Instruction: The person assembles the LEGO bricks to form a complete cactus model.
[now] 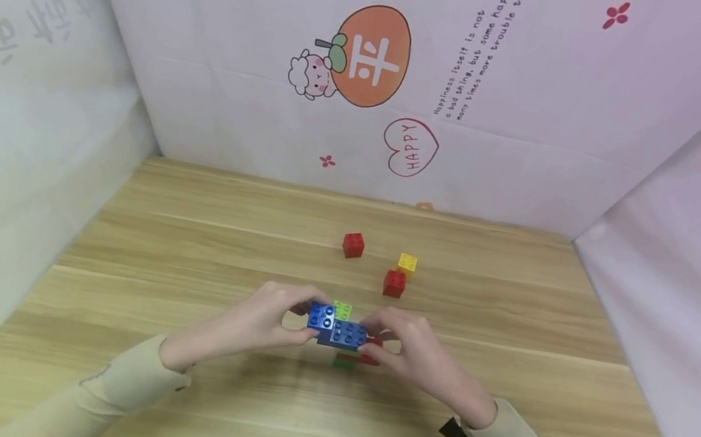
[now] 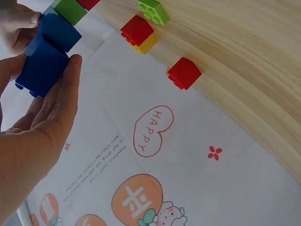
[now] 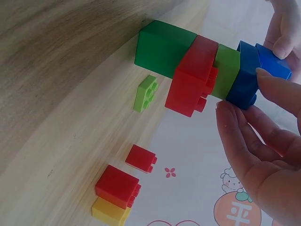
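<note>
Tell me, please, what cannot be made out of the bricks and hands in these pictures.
Head view: much of the dark green brick, hidden under the rest of the stack.
Head view: part of the yellow brick, behind a loose red brick.
Left wrist view: most of the stack's red brick, cut off by the top edge.
Right wrist view: part of the left hand, cut off by the frame edges.

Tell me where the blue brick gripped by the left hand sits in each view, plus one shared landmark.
Head: the blue brick is just left of centre, below the middle.
Left wrist: upper left, in the left hand.
Right wrist: upper right, at the far end of the stack.
Shared landmark: the yellow brick beside a red one.
</note>
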`<state>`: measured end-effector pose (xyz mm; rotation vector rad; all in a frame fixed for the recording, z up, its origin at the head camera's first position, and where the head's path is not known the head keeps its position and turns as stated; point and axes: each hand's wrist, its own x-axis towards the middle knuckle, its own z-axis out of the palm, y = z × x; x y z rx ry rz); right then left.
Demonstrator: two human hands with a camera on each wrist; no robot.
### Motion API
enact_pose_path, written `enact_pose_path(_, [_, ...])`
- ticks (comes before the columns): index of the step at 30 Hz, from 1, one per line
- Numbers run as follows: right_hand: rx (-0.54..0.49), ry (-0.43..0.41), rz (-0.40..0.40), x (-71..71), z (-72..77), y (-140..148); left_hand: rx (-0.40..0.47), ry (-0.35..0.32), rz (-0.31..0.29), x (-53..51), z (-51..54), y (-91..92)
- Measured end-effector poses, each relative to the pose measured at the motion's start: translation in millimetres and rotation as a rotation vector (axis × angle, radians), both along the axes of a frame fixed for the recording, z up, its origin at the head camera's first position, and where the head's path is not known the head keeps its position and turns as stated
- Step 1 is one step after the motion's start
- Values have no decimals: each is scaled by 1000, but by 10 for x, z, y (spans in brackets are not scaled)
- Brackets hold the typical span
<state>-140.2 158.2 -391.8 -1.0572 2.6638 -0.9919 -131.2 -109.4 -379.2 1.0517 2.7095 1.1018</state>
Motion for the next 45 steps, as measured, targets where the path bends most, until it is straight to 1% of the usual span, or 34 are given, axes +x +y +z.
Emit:
enact_pose_path(8, [-38,-6,8,10,-19,3,17,55,-31,8,-29,16])
enact_pose_path(11, [-40,-18,14,5,-24,-1,24,50,-31,14,-42,15])
enact_pose_path(13, [-35,-30,16,4,-20,-8,24,33,-24,15,-57,10])
enact_pose_path(17, [-22,-51,14,4,-10,-17,53,-35,-14,8,-109,-16])
enact_pose_path(20, [-21,-52,11,0,-10,-16,97,-75,-26,-15,-163,-33])
enact_pose_path(24, [-19,-48,8,-6,-20,-6,110,-140,-16,-43,-244,-35])
enact_pose_path(27, [-15,-51,4,-4,-19,-2,103,-232,11,-58,-322,-20])
enact_pose_path(30, [-14,-57,-6,0,-8,-4,112,-315,15,-79,-411,5])
enact_pose_path(32, [-13,-60,-14,3,1,-8,135,-372,13,-93,-461,30])
enact_pose_path(35, [-7,-61,-20,7,12,-7,187,-443,7,-94,-507,71])
enact_pose_path(39, [0,-56,-17,11,17,0,247,-539,30,-73,-540,121])
enact_pose_path(41, [2,-52,-13,12,13,5,261,-567,52,-68,-560,139])
enact_pose_path(45, [4,-29,-5,19,3,13,268,-578,76,-74,-613,164])
